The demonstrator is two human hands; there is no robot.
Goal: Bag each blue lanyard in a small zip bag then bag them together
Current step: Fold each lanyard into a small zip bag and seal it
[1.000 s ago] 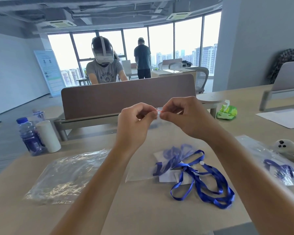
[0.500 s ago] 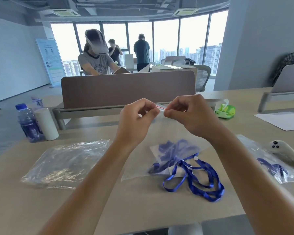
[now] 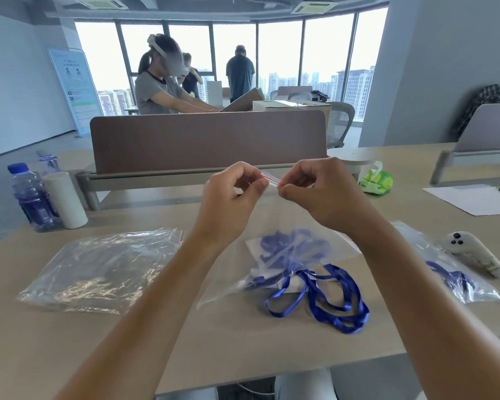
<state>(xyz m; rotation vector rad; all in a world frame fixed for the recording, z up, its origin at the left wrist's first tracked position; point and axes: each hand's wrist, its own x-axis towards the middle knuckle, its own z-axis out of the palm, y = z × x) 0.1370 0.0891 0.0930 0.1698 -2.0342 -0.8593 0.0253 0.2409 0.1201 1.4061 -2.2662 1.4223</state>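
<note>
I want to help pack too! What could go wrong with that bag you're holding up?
Both hands, left hand and right hand, pinch only the red zip strip of the zip bag, so it might slip. The loose blue lanyard lies under the hanging bag and could get dragged or tangled.
</note>
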